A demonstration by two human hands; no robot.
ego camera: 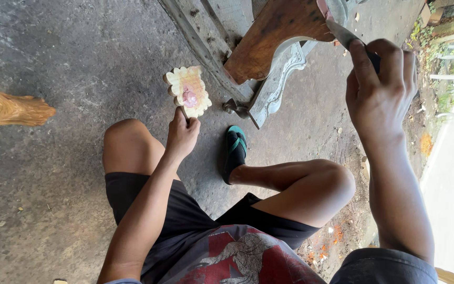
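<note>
A scalloped, cream-coloured wooden mallet (pixel 188 91) with a worn pink centre stands upright on its short handle, low over the grey floor at centre. Far right, a grey metal chisel blade (pixel 342 34) slants against the brown carved wood (pixel 274 31).

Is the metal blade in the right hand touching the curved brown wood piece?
Touching: the head view shows the blade tip meeting the brown wood piece edge, gripped by the right hand.

Soft daylight comes from the right, where the edge is blown out white. The floor (pixel 53 173) is dim, shadows faint; focus sharp.
</note>
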